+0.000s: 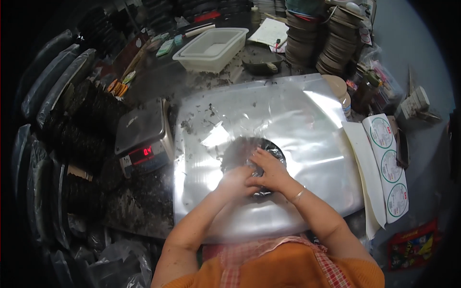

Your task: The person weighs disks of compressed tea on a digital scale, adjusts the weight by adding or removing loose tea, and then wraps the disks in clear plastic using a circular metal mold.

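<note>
A dark, round, flat bundle (240, 149), partly covered by shiny clear plastic, lies before me on a broad stack of clear plastic sheets or bags (306, 187). My right hand (272, 172) rests over its right part, fingers spread and thumb bent toward the other hand. Close against it, my left hand (236, 181) touches the bundle's near left side. Motion blurs the left fingers, so their grip is unclear. The two hands meet at the bundle's middle and hide part of it.
At left stands a digital scale (142, 133) with a lit red display, beside dark stacks (86, 104). A white plastic tub (212, 48) and a dark scoop-like pan (262, 64) sit behind. Round printed labels (390, 165) hang along the right edge. Tall brown disc stacks (302, 39) rise at back right.
</note>
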`<state>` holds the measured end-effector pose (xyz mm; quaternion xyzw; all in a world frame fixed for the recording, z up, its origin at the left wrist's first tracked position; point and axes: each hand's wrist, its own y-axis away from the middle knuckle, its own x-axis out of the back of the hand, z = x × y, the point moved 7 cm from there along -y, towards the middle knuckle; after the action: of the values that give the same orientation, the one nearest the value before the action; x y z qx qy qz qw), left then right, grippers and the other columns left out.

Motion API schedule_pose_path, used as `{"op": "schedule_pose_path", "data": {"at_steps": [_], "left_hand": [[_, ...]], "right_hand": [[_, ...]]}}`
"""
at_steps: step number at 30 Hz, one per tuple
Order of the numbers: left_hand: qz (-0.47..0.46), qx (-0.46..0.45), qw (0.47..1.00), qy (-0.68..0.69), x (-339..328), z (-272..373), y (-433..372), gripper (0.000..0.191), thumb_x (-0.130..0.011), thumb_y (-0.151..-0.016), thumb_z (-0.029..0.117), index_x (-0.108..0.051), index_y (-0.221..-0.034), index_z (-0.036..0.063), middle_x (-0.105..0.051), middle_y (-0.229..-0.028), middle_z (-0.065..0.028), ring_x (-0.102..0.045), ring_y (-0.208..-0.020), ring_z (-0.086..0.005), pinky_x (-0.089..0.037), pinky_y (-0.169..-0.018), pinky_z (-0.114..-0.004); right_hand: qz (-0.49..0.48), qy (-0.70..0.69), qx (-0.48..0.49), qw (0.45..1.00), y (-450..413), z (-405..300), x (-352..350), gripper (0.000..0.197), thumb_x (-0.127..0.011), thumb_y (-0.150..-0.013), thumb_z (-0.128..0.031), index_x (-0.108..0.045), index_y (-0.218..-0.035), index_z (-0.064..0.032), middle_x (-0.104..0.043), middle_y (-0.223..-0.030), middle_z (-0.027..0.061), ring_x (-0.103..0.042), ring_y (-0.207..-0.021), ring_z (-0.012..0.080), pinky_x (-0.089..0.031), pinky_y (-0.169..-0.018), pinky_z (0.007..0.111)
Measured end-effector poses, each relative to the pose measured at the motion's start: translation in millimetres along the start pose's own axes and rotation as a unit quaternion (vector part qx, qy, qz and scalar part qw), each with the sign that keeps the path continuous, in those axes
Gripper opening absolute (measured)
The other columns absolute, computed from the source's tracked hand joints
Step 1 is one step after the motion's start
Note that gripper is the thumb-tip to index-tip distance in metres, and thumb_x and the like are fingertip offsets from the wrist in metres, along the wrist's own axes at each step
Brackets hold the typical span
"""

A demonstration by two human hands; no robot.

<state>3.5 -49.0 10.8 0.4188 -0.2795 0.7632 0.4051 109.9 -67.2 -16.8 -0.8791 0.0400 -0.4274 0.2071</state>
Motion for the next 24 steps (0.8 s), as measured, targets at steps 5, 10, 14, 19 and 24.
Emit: {"op": "schedule_pose_path", "data": {"at_steps": [5, 10, 14, 19, 24], "left_hand": [[0.322, 0.208, 0.633, 0.673, 17, -151, 52, 0.058, -0.050, -0.088, 0.028, -0.025, -0.135, 0.0058, -0.033, -0.136, -0.0156, -0.040, -0.119, -0.0294, -0.035, -0.098, -0.043], [0.118, 0.078, 0.790, 0.596, 43, -83, -35, 0.062, -0.063, -0.073, 0.013, -0.035, -0.129, 0.0066, -0.043, -0.128, -0.0127, -0.053, -0.100, -0.0220, -0.041, -0.089, -0.039], [0.072, -0.015, 0.997, -0.034, 39, -47, -42, 0.015, -0.064, -0.060, 0.009, -0.065, -0.075, 0.0102, -0.060, -0.075, -0.0035, -0.054, -0.078, -0.0243, -0.043, -0.069, -0.036], [-0.024, -0.034, 0.977, -0.207, 10, -24, -45, 0.023, -0.064, -0.063, 0.015, -0.062, -0.085, 0.0115, -0.057, -0.092, -0.0079, -0.051, -0.087, -0.0266, -0.040, -0.076, -0.038], [0.016, -0.030, 0.987, 0.159, 17, -42, -1, 0.053, -0.054, -0.078, 0.019, -0.041, -0.128, 0.0052, -0.032, -0.137, -0.0187, -0.028, -0.128, -0.0347, -0.017, -0.106, -0.045]], "right_hand": [[-0.024, 0.028, -0.023, 0.999, -1, -3, -2, 0.072, -0.070, -0.064, -0.052, -0.052, -0.111, -0.0009, -0.049, -0.121, 0.0183, -0.038, -0.121, 0.0352, -0.032, -0.100, 0.040], [0.014, -0.244, -0.197, 0.949, -5, -9, 14, 0.084, -0.078, -0.062, -0.027, -0.032, -0.129, -0.0067, -0.049, -0.117, 0.0209, -0.042, -0.119, 0.0300, -0.039, -0.094, 0.038], [0.090, -0.471, -0.233, 0.846, -15, -7, 27, 0.096, -0.080, -0.057, -0.014, -0.022, -0.133, -0.0124, -0.051, -0.111, 0.0187, -0.046, -0.114, 0.0261, -0.042, -0.091, 0.035], [0.038, -0.104, 0.093, 0.990, -9, -22, 22, 0.033, -0.072, -0.063, -0.018, -0.062, -0.093, -0.0096, -0.058, -0.097, 0.0104, -0.052, -0.097, 0.0301, -0.043, -0.081, 0.039], [0.061, 0.052, 0.091, 0.993, -9, -21, -9, 0.021, -0.062, -0.065, -0.014, -0.057, -0.083, -0.0031, -0.058, -0.083, 0.0114, -0.053, -0.088, 0.0289, -0.043, -0.079, 0.038]]}}
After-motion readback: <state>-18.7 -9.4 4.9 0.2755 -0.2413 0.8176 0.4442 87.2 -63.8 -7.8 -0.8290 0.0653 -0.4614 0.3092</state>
